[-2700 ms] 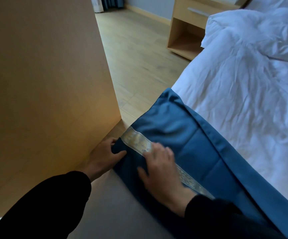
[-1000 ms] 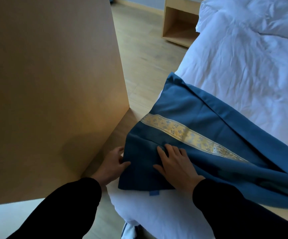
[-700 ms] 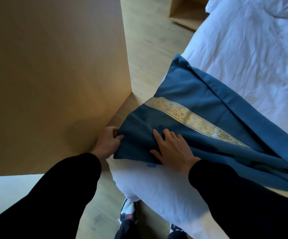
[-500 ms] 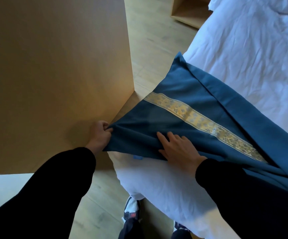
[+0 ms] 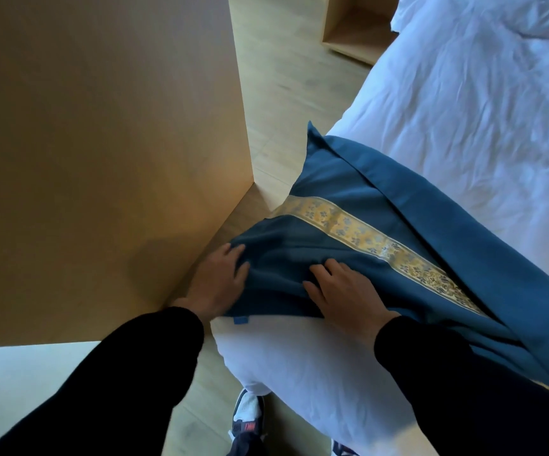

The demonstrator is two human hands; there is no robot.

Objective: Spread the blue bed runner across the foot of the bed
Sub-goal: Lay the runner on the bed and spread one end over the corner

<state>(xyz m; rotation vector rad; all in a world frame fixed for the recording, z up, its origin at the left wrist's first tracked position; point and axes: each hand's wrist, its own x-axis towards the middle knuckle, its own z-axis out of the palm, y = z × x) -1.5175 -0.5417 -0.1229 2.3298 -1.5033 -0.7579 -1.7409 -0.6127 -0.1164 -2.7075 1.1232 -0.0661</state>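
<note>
The blue bed runner (image 5: 358, 179) with a gold patterned band (image 5: 362, 230) lies across the corner at the foot of the white bed (image 5: 464, 103). Its near end is bunched and hangs over the corner. My left hand (image 5: 218, 279) presses against the runner's left edge, fingers spread on the cloth. My right hand (image 5: 342, 289) lies flat on the bunched fabric just below the gold band. A small blue tag (image 5: 240, 320) shows at the runner's lower hem.
A tall wooden panel (image 5: 102, 143) stands close on the left, leaving a narrow gap beside the bed corner. A wooden nightstand (image 5: 355, 31) stands at the far end of the wood floor (image 5: 286, 87). My shoe (image 5: 248, 414) shows below the mattress corner.
My left hand let go of its pinch on the runner's corner and now lies spread against it. The corner dropped back down onto the bed. My right hand slid slightly left.
</note>
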